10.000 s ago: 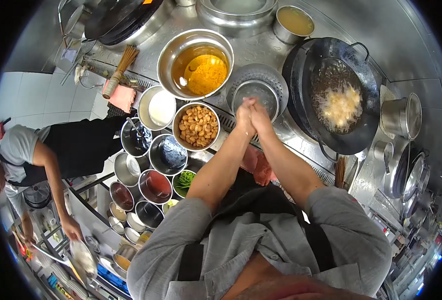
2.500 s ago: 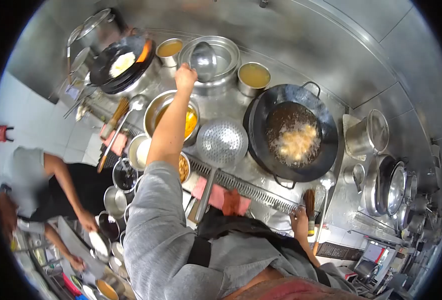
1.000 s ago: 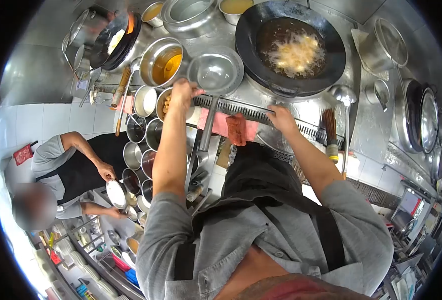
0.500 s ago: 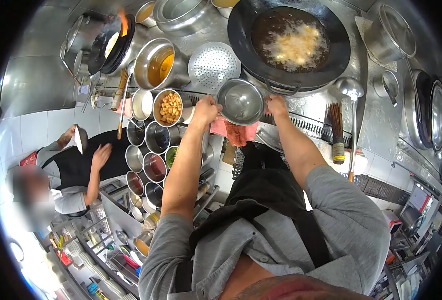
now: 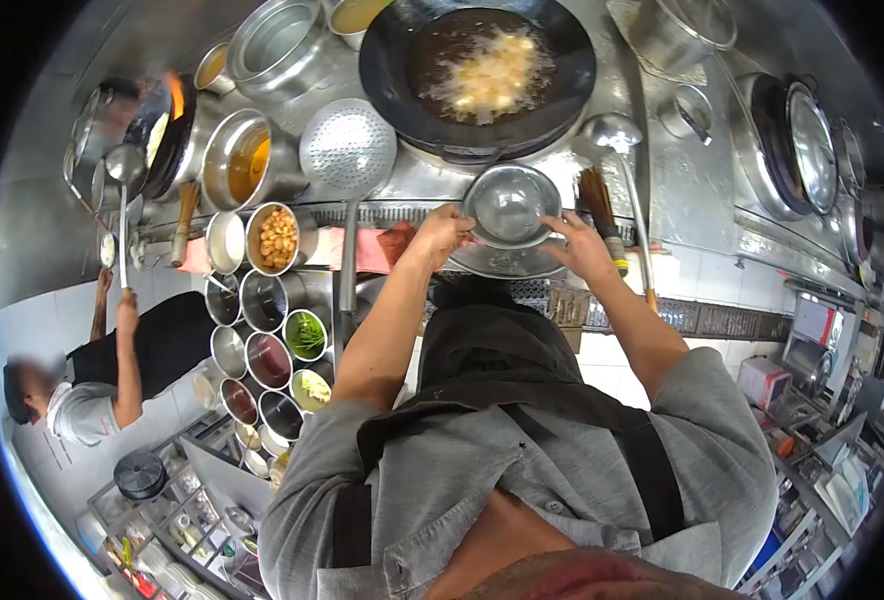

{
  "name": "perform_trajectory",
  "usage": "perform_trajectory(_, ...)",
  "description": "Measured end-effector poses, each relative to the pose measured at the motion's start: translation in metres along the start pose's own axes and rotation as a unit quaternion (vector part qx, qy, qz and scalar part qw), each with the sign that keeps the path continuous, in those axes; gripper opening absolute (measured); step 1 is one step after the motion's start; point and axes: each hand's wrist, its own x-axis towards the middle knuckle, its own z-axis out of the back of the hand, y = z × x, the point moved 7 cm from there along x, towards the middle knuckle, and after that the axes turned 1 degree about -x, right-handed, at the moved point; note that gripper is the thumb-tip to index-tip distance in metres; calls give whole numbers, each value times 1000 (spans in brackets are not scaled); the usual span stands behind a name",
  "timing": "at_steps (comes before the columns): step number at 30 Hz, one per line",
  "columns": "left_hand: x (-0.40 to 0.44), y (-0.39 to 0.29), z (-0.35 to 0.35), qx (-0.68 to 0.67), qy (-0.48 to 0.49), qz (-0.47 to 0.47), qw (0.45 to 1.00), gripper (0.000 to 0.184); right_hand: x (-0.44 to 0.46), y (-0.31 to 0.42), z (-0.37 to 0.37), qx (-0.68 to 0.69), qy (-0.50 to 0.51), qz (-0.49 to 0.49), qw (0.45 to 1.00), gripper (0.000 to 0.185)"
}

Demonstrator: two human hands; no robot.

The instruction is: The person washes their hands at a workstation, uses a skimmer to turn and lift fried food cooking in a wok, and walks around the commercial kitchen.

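Note:
In front of my body I hold a round metal bowl (image 5: 511, 206) by its rim, just below the wok. My left hand (image 5: 442, 238) is closed on its left side. My right hand (image 5: 582, 246) grips the right side, thumb and fingers at the rim. Under the bowl shows part of a wider metal basin (image 5: 502, 264); the bowl hides the rest. Beyond it the black wok (image 5: 387, 70) holds dark oil, with pale food (image 5: 497, 75) frying in foam. A perforated skimmer (image 5: 347, 150) lies to the left of the bowl.
Left of me stand several metal pots, with fried pieces (image 5: 274, 240) and greens (image 5: 305, 334) among them. A ladle (image 5: 612, 132) and a bamboo brush (image 5: 600, 215) lie right. At far left another person holds a ladle (image 5: 125, 170) by a flaming wok.
My view has turned, so the stove appears shifted left. The bowl stays in both hands, now over the wider basin. The other person has moved and now holds a ladle out toward the flaming wok.

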Motion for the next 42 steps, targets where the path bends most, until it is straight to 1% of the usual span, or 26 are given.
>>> perform_trajectory(3,25,10,-36,-22,45,19,999,13,-13,-8,23,-75,-34,-28,996,32)
perform_trajectory(6,58,26,-63,-38,75,56,995,12,-9,-9,53,-143,-36,-78,986,35)
perform_trajectory(9,96,42,-76,-33,13,86,996,13,1,-6,73,-176,-3,-52,983,38)
perform_trajectory(12,125,44,-90,6,-8,65,998,11,13,13,86,-220,26,-7,975,40)
perform_trajectory(14,157,56,-96,35,14,45,998,14,20,29,89,-285,67,24,956,39)
perform_trajectory(16,159,48,-102,59,-31,26,997,18,26,41,93,-306,88,24,948,39)
perform_trajectory(18,154,43,-103,111,-11,36,993,20,28,43,94,-366,120,-2,923,40)
perform_trajectory(20,142,38,-96,18,-38,21,999,18,30,37,96,-388,141,-6,911,41)
perform_trajectory(22,121,30,-77,27,-15,-9,999,20,29,20,96,-432,154,-22,888,41)
perform_trajectory(23,111,27,-67,98,32,7,995,23,28,19,99,-438,129,7,890,41)
perform_trajectory(24,99,25,-56,169,77,26,982,25,27,16,98,-433,130,14,892,41)
perform_trajectory(25,91,14,-34,474,4,-15,880,28,25,15,99,-407,108,13,907,41)
perform_trajectory(26,82,-3,-19,728,-68,-50,680,31,25,15,102,-382,85,14,920,41)
perform_trajectory(27,65,-14,-7,727,-79,-46,680,31,25,18,105,-345,63,13,936,37)
perform_trajectory(29,23,-55,8,599,-160,-194,760,30,28,16,100,-335,72,2,940,36)
perform_trajectory(30,16,-53,19,599,-169,-193,759,30,27,11,94,-327,84,-20,941,34)
perform_trajectory(31,11,-50,27,426,-120,-229,867,30,28,3,86,-344,98,-23,933,34)
perform_trajectory(32,5,-48,34,233,-67,-260,935,31,27,2,83,-344,96,-12,934,34)
perform_trajectory(33,-11,-54,41,478,-199,-324,792,33,28,4,83,-322,76,-2,944,36)
perform_trajectory(34,-29,-56,43,474,-215,-328,788,33,30,5,83,-300,58,12,952,37)
perform_trajectory(36,-67,-50,49,508,-286,-214,784,28,29,9,84,-230,16,6,973,43)
perform_trajectory(38,-113,-48,50,350,-323,-205,855,22,25,6,69,-175,7,61,983,42)
perform_trajectory(39,-138,-45,50,265,-344,-207,877,23,17,16,63,-110,50,-3,993,40)
perform_trajectory(40,-156,-39,57,253,-368,-223,866,20,15,2,49,-58,96,-67,991,40)
perform_trajectory(41,-157,-12,77,242,-426,-325,809,14,13,4,41,-41,75,-57,995,37)
perform_trajectory(42,-178,3,83,220,-432,-338,807,11,7,11,33,33,51,-19,998,35)
